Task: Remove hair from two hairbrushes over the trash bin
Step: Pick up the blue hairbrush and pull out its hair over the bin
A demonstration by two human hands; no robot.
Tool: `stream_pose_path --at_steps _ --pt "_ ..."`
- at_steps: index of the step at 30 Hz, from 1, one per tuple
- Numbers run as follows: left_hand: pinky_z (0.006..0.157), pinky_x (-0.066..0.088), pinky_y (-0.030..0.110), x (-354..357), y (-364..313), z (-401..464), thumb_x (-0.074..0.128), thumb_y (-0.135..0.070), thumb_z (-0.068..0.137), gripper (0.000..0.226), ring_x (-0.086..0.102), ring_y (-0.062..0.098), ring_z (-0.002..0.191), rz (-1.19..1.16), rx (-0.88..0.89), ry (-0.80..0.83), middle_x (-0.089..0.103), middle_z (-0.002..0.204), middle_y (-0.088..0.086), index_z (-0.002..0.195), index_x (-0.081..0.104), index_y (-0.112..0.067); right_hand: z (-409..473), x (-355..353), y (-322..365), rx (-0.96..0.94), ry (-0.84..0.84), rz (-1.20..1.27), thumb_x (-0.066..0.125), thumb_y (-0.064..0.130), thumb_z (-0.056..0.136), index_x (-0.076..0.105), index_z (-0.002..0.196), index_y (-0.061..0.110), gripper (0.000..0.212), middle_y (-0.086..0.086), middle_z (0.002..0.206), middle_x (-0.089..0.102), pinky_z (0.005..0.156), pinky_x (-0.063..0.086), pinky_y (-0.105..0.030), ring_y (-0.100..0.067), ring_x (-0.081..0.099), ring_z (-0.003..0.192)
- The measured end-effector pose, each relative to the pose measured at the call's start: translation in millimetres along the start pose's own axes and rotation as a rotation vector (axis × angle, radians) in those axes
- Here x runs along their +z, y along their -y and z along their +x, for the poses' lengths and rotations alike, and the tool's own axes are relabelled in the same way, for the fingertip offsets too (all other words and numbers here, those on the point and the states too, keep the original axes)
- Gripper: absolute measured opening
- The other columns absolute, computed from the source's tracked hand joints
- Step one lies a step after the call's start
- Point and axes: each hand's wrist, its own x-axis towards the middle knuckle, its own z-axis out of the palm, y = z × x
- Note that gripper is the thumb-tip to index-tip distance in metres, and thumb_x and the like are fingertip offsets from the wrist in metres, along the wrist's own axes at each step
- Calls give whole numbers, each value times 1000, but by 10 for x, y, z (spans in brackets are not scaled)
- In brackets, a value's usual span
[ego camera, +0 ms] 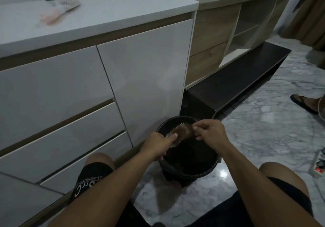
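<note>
Over the black trash bin [207, 171], the left hand [159, 145] gripped a hairbrush [179, 133]; the right hand's [210, 135] fingers [197, 126] pinched its hair [184, 130].

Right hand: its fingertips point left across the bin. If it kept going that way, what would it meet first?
Probably the hairbrush that the left hand holds over the trash bin; the right hand already pinches at its hair-matted end.

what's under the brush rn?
The open black trash bin sits directly below the hairbrush. Its inside is dark; contents can't be made out, and the left hand covers part of its rim.
</note>
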Motion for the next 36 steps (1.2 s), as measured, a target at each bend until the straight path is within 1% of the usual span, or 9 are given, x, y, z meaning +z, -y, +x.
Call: stream_pose_path --at_steps 5,9,12,14,17,25,30,33,36 --pt "37 36 20 11 49 31 61 -58 83 53 51 19 33 -43 -21 -3 62 53 11 68 64 -8 36 -65 -10 86 -132 114 65 2 90 72 90 14 13 -11 92 71 70 61 -31 -22 71 82" --pt "37 36 20 37 -30 14 60 -57 84 53 51 19 32 -61 -8 0 63 55 13 68 62 -7 3 -76 47 35 97 42 65 1 89 64 116 18 33 -5 112 64 65 59 -25 -21 67 95" --pt "38 36 20 55 -98 -1 59 -55 85 52 50 20 33 -64 -21 24 65 61 15 80 66 -4 -48 -4 44 -48 238 -26 78 6 78 61 124 21 51 2 109 67 62 61 -27 -18 70 91" --pt "38 36 20 65 -102 -6 59 -53 85 51 50 20 33 -69 -45 36 63 58 13 81 66 -3 -53 32 29 -66 151 -89 79 7 78 71 110 17 35 1 96 74 69 63 -33 -17 74 78" --pt "37 35 20 49 -56 7 58 -52 86 50 50 19 34 -101 -74 21 61 54 11 76 63 -4 -21 -29 51 -12 -4 -78 73 7 84 76 98 13 15 -1 88 74 71 58 -23 -14 73 73" --pt "38 37 21 22 -140 6 56 -52 89 51 51 18 35 -108 -48 10 63 59 12 84 64 -2 48 -22 34 66 -249 -83 74 10 83 79 92 13 11 -1 81 74 85 59 -41 -24 71 82" --pt "38 36 21 25 -188 11 56 -52 90 47 50 19 37 -103 -41 12 62 61 13 81 62 -5 71 -65 16 127 -308 -31 74 8 83 79 89 11 8 -1 79 72 83 60 -41 -25 71 81" --pt "39 37 21 40 -198 -5 54 -52 90 44 52 18 39 -37 0 13 63 62 11 74 58 -11 73 -87 -9 102 -198 -161 71 7 85 77 93 13 11 -6 91 74 81 60 -39 -25 70 82" --pt "42 40 23 14 -170 -3 54 -52 89 43 56 20 42 -9 1 16 64 63 10 78 61 -11 67 -83 3 91 89 -32 71 0 83 63 121 13 42 -7 114 66 75 62 -38 -25 69 93"
